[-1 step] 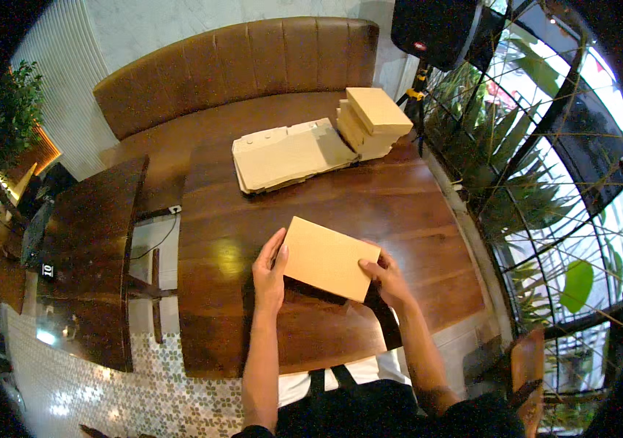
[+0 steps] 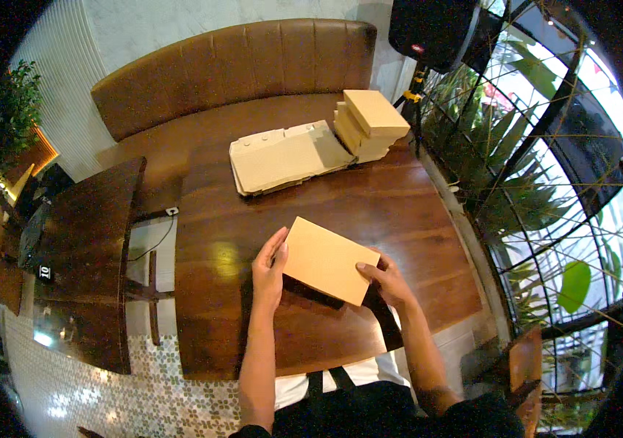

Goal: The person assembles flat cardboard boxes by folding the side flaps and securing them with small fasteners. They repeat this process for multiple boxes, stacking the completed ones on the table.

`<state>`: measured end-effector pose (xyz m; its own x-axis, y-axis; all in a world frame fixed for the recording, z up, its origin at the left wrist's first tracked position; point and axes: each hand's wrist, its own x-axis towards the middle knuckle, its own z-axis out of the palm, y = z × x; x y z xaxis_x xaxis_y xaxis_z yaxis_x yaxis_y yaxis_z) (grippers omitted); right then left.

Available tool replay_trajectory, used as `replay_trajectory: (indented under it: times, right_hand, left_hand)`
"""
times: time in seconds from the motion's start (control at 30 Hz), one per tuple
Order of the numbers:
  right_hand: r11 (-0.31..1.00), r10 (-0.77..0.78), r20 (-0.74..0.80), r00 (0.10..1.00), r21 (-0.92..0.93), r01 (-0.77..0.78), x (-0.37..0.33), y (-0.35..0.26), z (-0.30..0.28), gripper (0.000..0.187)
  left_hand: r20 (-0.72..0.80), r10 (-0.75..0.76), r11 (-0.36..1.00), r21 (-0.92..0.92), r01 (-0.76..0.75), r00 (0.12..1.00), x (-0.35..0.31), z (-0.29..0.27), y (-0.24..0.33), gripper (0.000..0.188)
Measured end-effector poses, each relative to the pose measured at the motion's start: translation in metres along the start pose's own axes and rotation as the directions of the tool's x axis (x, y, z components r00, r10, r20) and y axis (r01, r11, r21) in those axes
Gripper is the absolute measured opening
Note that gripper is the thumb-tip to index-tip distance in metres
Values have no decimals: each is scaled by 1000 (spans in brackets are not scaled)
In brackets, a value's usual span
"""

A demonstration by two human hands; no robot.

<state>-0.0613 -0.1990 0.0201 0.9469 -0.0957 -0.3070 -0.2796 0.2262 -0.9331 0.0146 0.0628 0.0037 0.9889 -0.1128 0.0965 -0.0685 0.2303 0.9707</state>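
Note:
Between my two hands is a closed tan cardboard box (image 2: 329, 257), held tilted over the near part of the wooden table (image 2: 213, 321). My left hand (image 2: 270, 269) grips its left end, thumb along the edge. On the right end, my right hand (image 2: 387, 279) has its thumb on the top face, with the fingers around the side and partly hidden. Farther back lies a pile of flattened cardboard boxes (image 2: 282, 157). Right beside that pile, several folded boxes (image 2: 373, 113) stand in a stack.
Behind the table runs a brown padded bench (image 2: 245, 62). A second dark table (image 2: 89, 270) with a small number sign (image 2: 45, 272) stands to the left. At the back right are a black speaker (image 2: 432, 33) on a stand and a window grille with plants (image 2: 530, 175).
The box has turned very slightly in my hands, its near right corner shifting a little toward me. Both hands keep their hold. The whole view has shifted slightly.

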Motion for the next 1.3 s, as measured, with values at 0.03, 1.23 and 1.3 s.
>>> replay_trajectory:
  times: [0.03, 1.23, 1.3]
  right_hand:
    - [998, -50, 6, 999, -45, 50, 3, -7, -9, 54]
    - [948, -285, -350, 892, 38, 317, 260, -232, -114, 108]
    - [943, -174, 4, 985, 290, 165, 267, -228, -110, 91]
  left_hand:
    - [29, 13, 1000, 1, -13, 1000, 11, 1, -4, 52]
    - [-11, -56, 960, -275, 50, 998, 224, 132, -4, 78]
    - [-41, -89, 969, -234, 77, 995, 268, 176, -8, 82]
